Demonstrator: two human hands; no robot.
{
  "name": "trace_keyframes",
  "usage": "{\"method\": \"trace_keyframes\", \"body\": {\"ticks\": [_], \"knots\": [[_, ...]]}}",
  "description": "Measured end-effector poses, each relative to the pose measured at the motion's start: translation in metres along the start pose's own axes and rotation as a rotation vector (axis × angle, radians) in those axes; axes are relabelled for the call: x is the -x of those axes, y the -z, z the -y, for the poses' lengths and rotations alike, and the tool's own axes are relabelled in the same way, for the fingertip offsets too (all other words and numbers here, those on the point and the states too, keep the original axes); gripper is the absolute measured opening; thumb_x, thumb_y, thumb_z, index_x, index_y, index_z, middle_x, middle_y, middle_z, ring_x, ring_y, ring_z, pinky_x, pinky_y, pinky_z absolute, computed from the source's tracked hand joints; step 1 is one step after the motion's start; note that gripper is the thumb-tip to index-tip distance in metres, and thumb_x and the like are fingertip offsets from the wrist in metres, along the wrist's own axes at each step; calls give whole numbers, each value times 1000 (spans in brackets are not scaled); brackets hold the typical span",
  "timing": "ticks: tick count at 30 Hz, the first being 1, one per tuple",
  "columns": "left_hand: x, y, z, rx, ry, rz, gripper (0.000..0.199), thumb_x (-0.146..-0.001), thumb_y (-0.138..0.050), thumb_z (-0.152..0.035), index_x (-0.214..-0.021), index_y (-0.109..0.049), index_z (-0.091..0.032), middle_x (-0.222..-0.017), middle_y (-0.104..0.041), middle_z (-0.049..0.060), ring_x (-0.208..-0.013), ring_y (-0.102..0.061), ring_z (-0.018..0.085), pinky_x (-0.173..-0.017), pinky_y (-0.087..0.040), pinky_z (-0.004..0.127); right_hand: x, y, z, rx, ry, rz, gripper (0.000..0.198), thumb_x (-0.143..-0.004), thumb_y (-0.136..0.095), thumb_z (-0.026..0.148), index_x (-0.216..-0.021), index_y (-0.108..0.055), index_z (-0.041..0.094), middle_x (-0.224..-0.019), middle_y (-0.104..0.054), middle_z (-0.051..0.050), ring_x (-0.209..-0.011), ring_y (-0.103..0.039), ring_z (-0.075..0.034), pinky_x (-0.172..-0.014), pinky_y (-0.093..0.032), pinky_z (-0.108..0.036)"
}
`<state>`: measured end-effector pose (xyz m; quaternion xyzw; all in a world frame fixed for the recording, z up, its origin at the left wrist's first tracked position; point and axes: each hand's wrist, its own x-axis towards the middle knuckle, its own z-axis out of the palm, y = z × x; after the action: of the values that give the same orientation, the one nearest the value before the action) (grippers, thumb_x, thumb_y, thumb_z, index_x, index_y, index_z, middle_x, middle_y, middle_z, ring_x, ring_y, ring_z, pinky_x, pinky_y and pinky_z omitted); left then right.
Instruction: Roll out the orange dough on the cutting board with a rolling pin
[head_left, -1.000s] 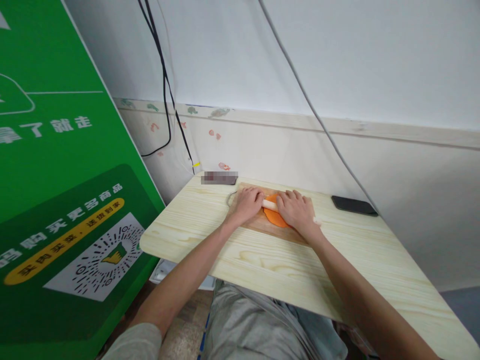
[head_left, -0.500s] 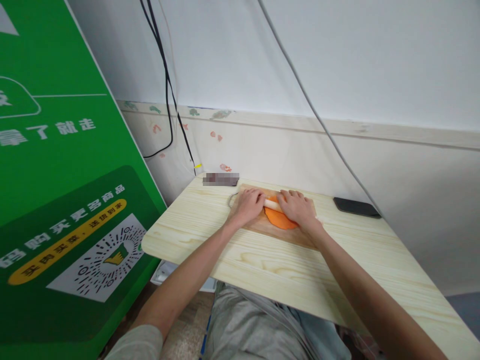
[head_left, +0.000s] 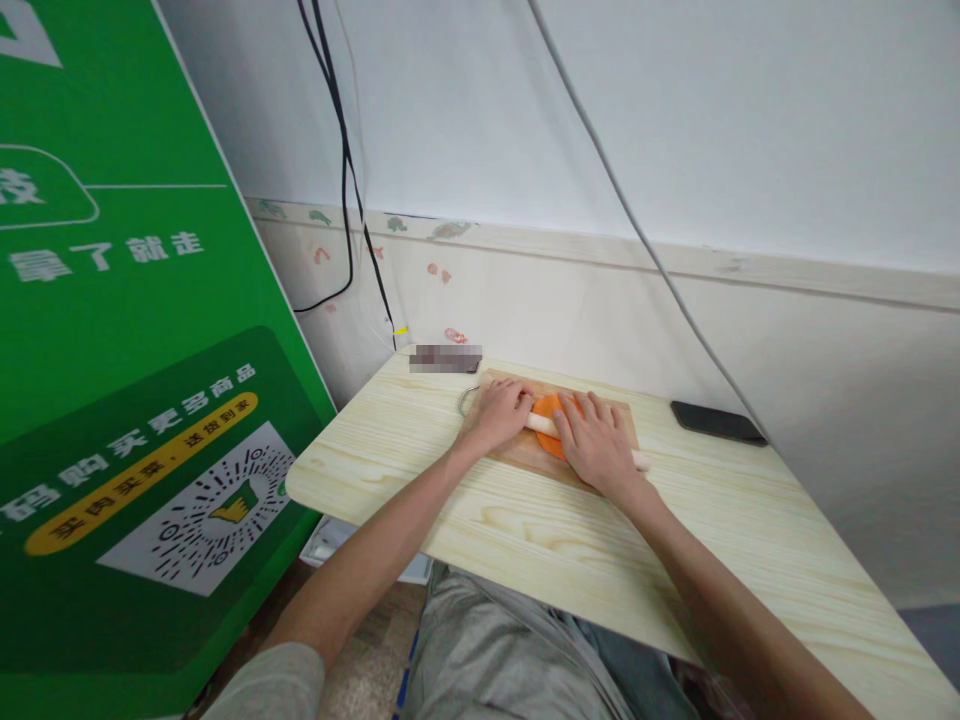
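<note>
A pale wooden rolling pin (head_left: pixel 541 425) lies across a flat orange sheet that looks like dough or clay (head_left: pixel 551 445), on a wooden board (head_left: pixel 517 456). My left hand (head_left: pixel 501 408) is closed around the pin's left end. My right hand (head_left: pixel 596 435) lies over the pin's right part, palm on it and fingers reaching forward over the sheet's right side. The pin's right tip shows past the wrist. Under my right hand, part of the sheet is hidden.
The board rests on a light wood-grain table (head_left: pixel 480 520) against a white wall. A black phone (head_left: pixel 718 423) lies at the right, and a blurred-out dark object (head_left: pixel 445 359) at the back left. A green sign (head_left: pixel 142 340) stands left. Cables (head_left: pixel 607 170) hang along the wall.
The rolling pin and my right hand have come nearer to me, with the pin's right end tilted closer. More of the sheet's far side shows. My left hand has barely shifted.
</note>
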<state>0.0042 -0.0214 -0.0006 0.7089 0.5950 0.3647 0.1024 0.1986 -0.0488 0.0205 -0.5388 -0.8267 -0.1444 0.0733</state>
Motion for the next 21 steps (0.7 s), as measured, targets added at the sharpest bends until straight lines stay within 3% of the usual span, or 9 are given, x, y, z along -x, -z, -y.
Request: {"method": "trace_keyframes", "body": {"ticks": [6,9,13,16,21], "knots": [[0,1,-1,-24,-28,11,28,-109,-52,-21,-95,-77,-20,-109,-83,8,-108,-73,24,-107,-52,39,-46,5,-15,-103,-118,222,57,-116,-25,37,-161,-55,20,-161,-62,-16,-147,-55,-33,-116,-43,-50],[0,1,-1,-31,-28,4,27,-109,-53,-21,-96,-77,-19,-110,-82,9,-110,-72,24,-107,-51,39,-52,8,-18,-127,-131,262,56,-117,-26,37,-160,-56,20,-159,-63,-16,-144,-57,-33,-115,-44,-49],[1,0,-2,-22,-28,0,24,-106,-57,-21,-94,-77,-20,-108,-82,8,-109,-72,24,-106,-52,39,-26,5,-8,-53,-61,127,56,-117,-24,34,-152,-64,19,-154,-67,-17,-145,-55,-34,-116,-42,-49],[2,0,-2,-12,-20,-6,20,-104,-60,-19,-94,-78,-20,-107,-82,7,-109,-72,23,-107,-52,38,4,0,4,-8,-56,-39,57,-117,-25,36,-156,-62,16,-168,-54,-19,-155,-45,-37,-125,-33,-53],[2,0,-1,-1,-20,-4,20,-102,-59,-15,-96,-78,-20,-110,-83,6,-111,-72,23,-109,-51,39,15,2,11,-12,-36,-35,58,-117,-26,38,-159,-59,15,-171,-51,-18,-159,-42,-37,-127,-31,-54]]}}
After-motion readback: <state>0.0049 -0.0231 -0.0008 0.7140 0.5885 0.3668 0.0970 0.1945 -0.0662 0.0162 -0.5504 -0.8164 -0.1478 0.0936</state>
